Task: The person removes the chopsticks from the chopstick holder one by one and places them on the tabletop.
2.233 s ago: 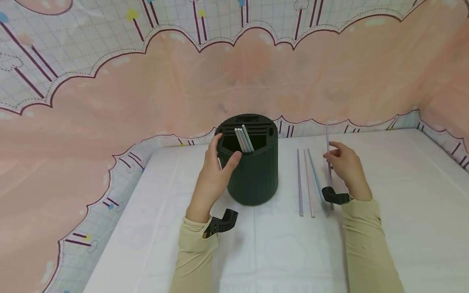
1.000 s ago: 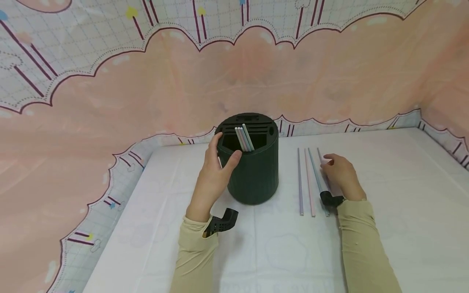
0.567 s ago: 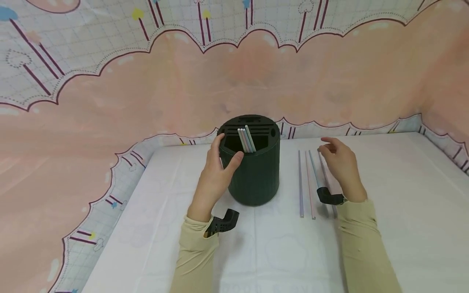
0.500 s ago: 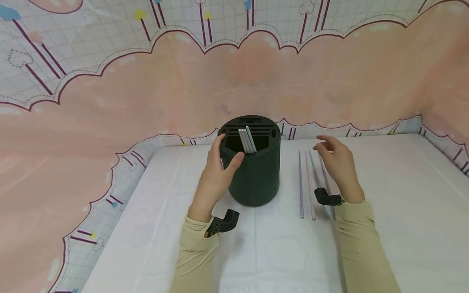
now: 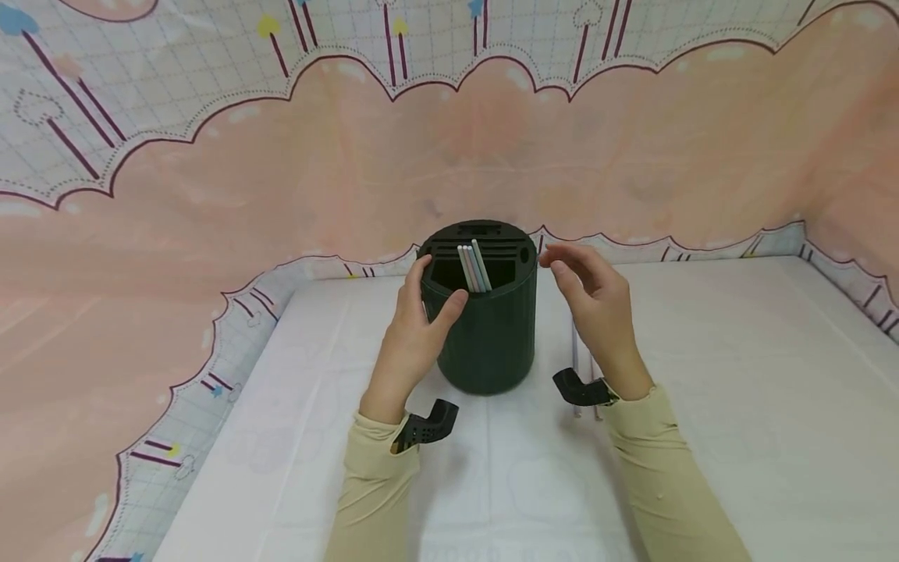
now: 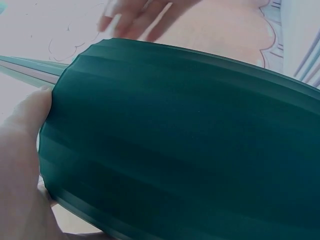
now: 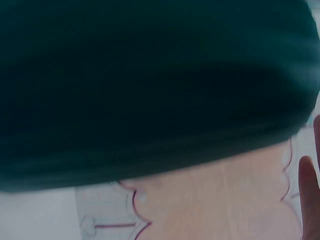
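Note:
In the head view, a dark green cylindrical utensil holder [image 5: 486,343] stands upright, with slots and a larger opening in its top. Several slim pastel sticks, probably chopsticks [image 5: 475,269], lean in that opening. My left hand [image 5: 410,339] grips the holder's left rim, thumb in front and fingers at the side. My right hand [image 5: 597,300] is raised just right of the rim, fingers loosely bent and holding nothing; I cannot tell whether it touches the holder. Behind its wrist, chopsticks [image 5: 575,351] on the table are partly hidden. The left wrist view shows the holder's ribbed wall [image 6: 190,140] close up.
A white-covered table [image 5: 758,406] lies under everything. A peach and white patterned cloth [image 5: 492,148] rises behind it and along its sides. Black wrist cameras [image 5: 430,425] sit on both wrists.
My right hand let go of a chopstick, setting it beside the others on the table, then rose and moved left to the holder. My left hand stayed on the rim.

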Motion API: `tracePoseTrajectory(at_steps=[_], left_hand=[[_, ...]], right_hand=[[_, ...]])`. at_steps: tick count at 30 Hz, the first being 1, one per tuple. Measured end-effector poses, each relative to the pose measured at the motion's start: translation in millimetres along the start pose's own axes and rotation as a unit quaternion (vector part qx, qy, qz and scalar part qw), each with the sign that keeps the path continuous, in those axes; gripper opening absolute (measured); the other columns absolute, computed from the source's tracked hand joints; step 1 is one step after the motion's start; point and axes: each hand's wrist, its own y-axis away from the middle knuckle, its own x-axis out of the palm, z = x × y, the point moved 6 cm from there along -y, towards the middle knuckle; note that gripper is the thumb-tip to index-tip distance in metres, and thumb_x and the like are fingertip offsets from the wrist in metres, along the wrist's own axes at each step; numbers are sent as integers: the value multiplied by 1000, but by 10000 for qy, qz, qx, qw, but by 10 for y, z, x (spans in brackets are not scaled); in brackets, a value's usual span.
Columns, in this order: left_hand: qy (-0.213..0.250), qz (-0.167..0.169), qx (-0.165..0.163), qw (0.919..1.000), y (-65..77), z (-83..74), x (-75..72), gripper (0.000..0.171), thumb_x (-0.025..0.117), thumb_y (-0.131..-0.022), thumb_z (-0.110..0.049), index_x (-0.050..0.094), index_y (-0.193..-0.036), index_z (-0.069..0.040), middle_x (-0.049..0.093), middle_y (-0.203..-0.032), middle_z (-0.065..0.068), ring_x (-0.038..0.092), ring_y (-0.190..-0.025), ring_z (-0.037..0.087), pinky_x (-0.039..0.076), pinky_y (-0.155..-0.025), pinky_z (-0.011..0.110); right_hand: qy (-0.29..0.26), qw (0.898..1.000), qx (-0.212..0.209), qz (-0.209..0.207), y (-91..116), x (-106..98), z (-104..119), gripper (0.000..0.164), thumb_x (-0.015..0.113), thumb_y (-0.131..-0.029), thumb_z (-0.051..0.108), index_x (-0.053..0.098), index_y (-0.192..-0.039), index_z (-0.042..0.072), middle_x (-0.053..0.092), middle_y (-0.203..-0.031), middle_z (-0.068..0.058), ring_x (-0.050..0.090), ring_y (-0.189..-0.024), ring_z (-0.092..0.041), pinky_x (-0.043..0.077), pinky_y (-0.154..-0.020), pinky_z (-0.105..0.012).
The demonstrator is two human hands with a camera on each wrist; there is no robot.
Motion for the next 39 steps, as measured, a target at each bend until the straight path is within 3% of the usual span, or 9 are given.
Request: tracePoseTrajectory(at_steps=[5, 10, 16, 21, 26, 34, 39], left_hand=[[33, 31, -21, 10000, -11, 6, 18, 71, 40, -77, -72, 8, -136, -49, 17, -144, 0, 33, -123, 32, 30, -91, 57], [2, 7, 45, 10000, -23, -12, 29, 72, 40, -77, -71, 8, -137, -46, 19, -144, 1, 33, -123, 31, 31, -91, 56], [-7, -20, 63, 10000, -26, -27, 25, 71, 40, -78, -71, 8, -137, -47, 19, -144, 1, 34, -123, 30, 32, -91, 55], [4, -38, 103, 9999, -36, -31, 21, 71, 40, -78, -70, 8, -137, -47, 17, -145, 1, 32, -124, 30, 31, -91, 55], [14, -58, 83, 9999, -37, -21, 24, 71, 40, -78, -70, 8, -137, -47, 18, -144, 1, 33, -124, 31, 31, -91, 56], [0, -88, 97, 9999, -51, -25, 24, 70, 40, -78, -70, 9, -137, -47, 18, -144, 2, 33, -123, 31, 32, -90, 56], [-97, -122, 105, 9998, -43, -15, 23, 72, 41, -77, -70, 11, -137, -45, 20, -143, 4, 36, -121, 34, 34, -87, 57]], right_hand=[[-201, 9976, -429, 502, 26, 179, 126, 24, 51, -88, -3, 57, -111, -3, 59, -106, -12, 52, -105, -19, 37, -93, -34], [486, 9891, -1078, 873, 33, 321, 51, 27, 58, -85, 0, 60, -111, 4, 59, -106, -5, 49, -105, -19, 34, -95, -34], [1322, 9731, -1567, 1051, 43, 451, 44, 27, 61, -84, 11, 61, -111, 6, 59, -107, -5, 46, -108, -23, 19, -103, -43], [1611, 9684, -1608, 1018, 45, 502, 79, 28, 63, -83, 13, 61, -110, 5, 62, -97, -4, 47, -100, -23, 17, -103, -46], [1589, 9720, -1518, 829, 49, 500, 84, 24, 63, -84, 11, 63, -107, 5, 62, -91, -4, 48, -99, -21, 17, -103, -43], [1412, 9749, -1624, 563, 16, 474, 127, 23, 66, -80, 6, 64, -103, 3, 64, -91, -6, 53, -95, -21, 21, -103, -41], [1373, 9795, -1325, 652, 13, 490, 109, 27, 63, -82, 5, 61, -109, 2, 61, -99, -7, 50, -99, -23, 22, -101, -42]])
